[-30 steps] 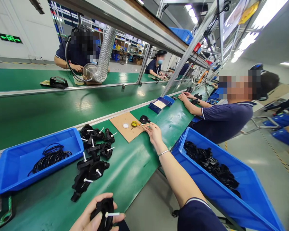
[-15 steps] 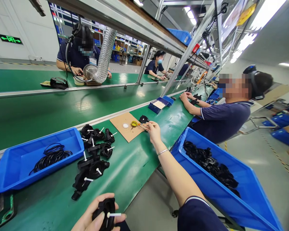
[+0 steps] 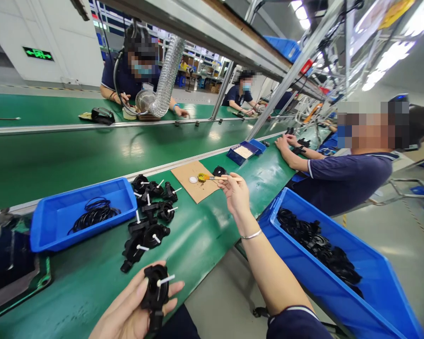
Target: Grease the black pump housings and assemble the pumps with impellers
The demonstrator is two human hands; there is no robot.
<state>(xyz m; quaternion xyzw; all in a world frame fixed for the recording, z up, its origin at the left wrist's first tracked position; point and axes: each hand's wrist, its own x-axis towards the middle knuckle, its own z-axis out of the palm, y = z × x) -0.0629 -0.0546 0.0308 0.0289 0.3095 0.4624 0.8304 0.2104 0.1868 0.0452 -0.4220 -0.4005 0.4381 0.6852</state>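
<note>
My left hand (image 3: pixel 130 301) is wrapped round a black plastic housing (image 3: pixel 156 288) with a white pin sticking out, low in the view. Farther forward, my right hand (image 3: pixel 236 190) pinches the wooden handle of a small brush (image 3: pixel 219 178). The brush's tip is at a small yellow cup (image 3: pixel 202 177) on a brown board (image 3: pixel 194 191). A round white piece (image 3: pixel 193 180) lies beside the cup. Just behind the board's right edge rests another black part (image 3: pixel 219 171). Several black housings (image 3: pixel 154 233) with white pins stand grouped left of the board.
A blue tray (image 3: pixel 53 235) with black rings stands at the left. At the right is a large blue bin (image 3: pixel 339 235) of black parts. Behind the board sits a small blue box (image 3: pixel 236 157) with white pieces. A co-worker (image 3: pixel 353 174) sits at the right; others work across the bench.
My left hand has raised the black housing and more of it shows. My right hand still holds the brush, its handle now lying more level. The whole view has shifted.
</note>
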